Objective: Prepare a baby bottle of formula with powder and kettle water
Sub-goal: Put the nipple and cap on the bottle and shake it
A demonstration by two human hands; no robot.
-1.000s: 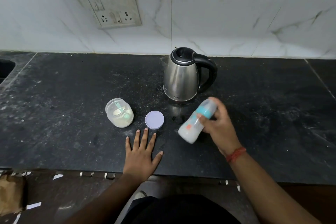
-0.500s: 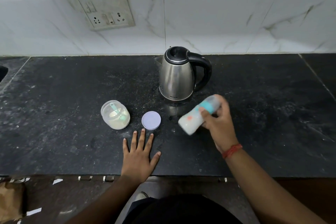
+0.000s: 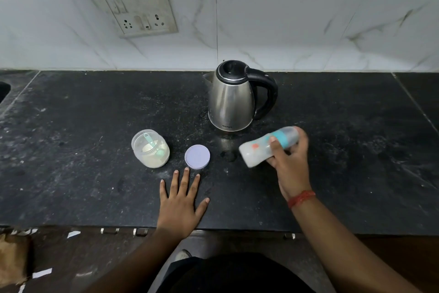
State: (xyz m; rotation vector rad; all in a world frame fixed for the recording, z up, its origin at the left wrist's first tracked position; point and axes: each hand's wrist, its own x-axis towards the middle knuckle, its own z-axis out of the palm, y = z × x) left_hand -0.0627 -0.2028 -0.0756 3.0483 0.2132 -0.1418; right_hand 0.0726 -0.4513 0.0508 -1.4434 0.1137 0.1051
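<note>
My right hand (image 3: 288, 164) grips a capped baby bottle (image 3: 257, 150) with a teal collar, tilted almost sideways above the counter, its base pointing left; the milky contents look blurred. A steel kettle (image 3: 231, 100) with a black handle stands behind it. An open clear jar of formula powder (image 3: 152, 151) with a teal scoop inside sits to the left. Its lilac lid (image 3: 197, 156) lies flat beside it. My left hand (image 3: 180, 202) rests flat on the black counter (image 3: 71, 150), fingers spread, just below the lid.
A switch and socket plate (image 3: 137, 10) hangs on the tiled wall behind. A sink edge (image 3: 3, 90) shows at far left. The counter's front edge (image 3: 237, 229) runs just below my left hand.
The bottle has tipped from a steep slant to almost sideways in my right hand and shifted slightly. My left hand has stayed flat on the counter.
</note>
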